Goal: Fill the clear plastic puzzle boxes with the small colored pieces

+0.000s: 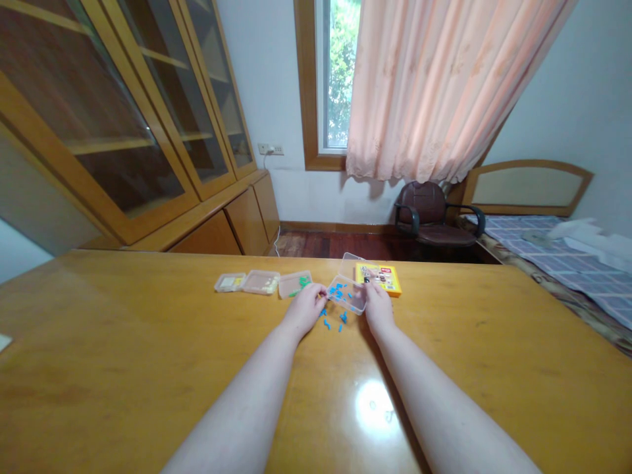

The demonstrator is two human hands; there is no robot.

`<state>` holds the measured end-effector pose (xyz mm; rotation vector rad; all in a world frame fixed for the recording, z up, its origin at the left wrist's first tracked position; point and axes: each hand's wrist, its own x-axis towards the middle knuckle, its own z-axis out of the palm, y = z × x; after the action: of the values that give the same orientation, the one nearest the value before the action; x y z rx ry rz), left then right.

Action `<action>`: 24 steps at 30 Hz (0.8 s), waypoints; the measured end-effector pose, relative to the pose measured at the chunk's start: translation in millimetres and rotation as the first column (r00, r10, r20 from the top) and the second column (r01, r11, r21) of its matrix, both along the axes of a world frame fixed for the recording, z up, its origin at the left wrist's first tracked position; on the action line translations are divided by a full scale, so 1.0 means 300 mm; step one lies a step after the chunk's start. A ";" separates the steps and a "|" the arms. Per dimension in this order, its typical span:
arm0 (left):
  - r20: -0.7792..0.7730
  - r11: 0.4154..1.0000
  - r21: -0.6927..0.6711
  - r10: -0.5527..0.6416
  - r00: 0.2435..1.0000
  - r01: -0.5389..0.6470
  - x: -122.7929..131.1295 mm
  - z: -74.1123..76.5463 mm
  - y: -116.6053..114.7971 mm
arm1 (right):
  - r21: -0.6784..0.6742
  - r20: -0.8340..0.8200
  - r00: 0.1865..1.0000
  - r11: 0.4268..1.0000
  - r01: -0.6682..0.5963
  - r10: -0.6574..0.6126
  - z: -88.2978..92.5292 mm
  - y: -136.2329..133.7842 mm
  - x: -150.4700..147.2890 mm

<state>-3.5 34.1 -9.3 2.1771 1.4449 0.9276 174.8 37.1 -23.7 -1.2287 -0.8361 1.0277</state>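
A small clear plastic box (347,293) with blue pieces in it sits on the wooden table (148,342), its lid up. My right hand (378,304) grips the box's right edge. My left hand (307,307) is closed at the box's left side, fingertips pinched on something I cannot make out. Several loose blue pieces (334,322) lie on the table between my hands. A yellow booklet (379,277) lies just behind the box.
Left of the box stand a clear box with green pieces (295,284) and two more small boxes (261,282), (230,282). Behind the table are a dark chair (432,217), a bed (567,257) and glass-door cabinets (148,118).
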 end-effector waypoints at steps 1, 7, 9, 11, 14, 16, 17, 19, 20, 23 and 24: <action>0.005 1.000 0.005 -0.004 1.000 0.003 0.000 0.001 -0.001 | -0.004 0.000 1.000 1.000 0.001 -0.001 -0.001 0.000 0.001; -0.010 0.999 -0.033 0.014 1.000 -0.014 -0.001 0.002 0.001 | -0.010 0.007 1.000 1.000 0.010 -0.010 -0.013 0.007 0.003; -0.016 0.998 -0.047 0.048 0.999 -0.049 -0.002 0.002 0.005 | -0.009 0.011 1.000 1.000 0.008 -0.008 -0.019 0.010 0.003; -0.019 0.996 -0.051 0.079 0.997 -0.080 -0.003 0.003 0.009 | -0.006 0.012 1.000 1.000 0.004 -0.004 -0.025 0.014 0.005; -0.017 0.995 -0.043 0.092 0.996 -0.092 -0.005 0.004 0.013 | 0.000 0.004 1.000 1.000 0.000 0.000 -0.028 0.016 0.006; -0.015 0.995 -0.037 0.093 0.996 -0.094 -0.006 0.005 0.014 | -0.004 0.005 1.000 1.000 -0.005 0.005 -0.025 0.015 0.006; -0.012 0.995 -0.035 0.098 0.995 -0.099 -0.006 0.005 0.014 | -0.007 0.010 1.000 1.000 -0.004 0.004 -0.023 0.013 0.006; 0.000 0.993 -0.026 0.119 0.993 -0.119 -0.007 0.006 0.014 | -0.017 0.022 1.000 1.000 0.003 -0.003 -0.016 0.009 0.005; 0.007 0.991 -0.022 0.130 0.992 -0.130 -0.008 0.007 0.013 | -0.021 0.023 1.000 1.000 0.008 -0.008 -0.012 0.007 0.005; 0.026 0.991 -0.009 0.130 0.991 -0.130 -0.009 0.009 0.012 | -0.033 0.018 1.000 0.999 0.011 -0.010 -0.003 0.001 0.003; 0.030 0.993 -0.011 0.118 0.993 -0.117 -0.008 0.009 0.012 | -0.037 0.015 1.000 0.999 0.010 -0.009 0.000 0.000 0.002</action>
<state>-6.0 37.6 -6.6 2.0811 1.5741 0.9874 175.6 37.1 -23.9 -1.2719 -0.8255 1.0313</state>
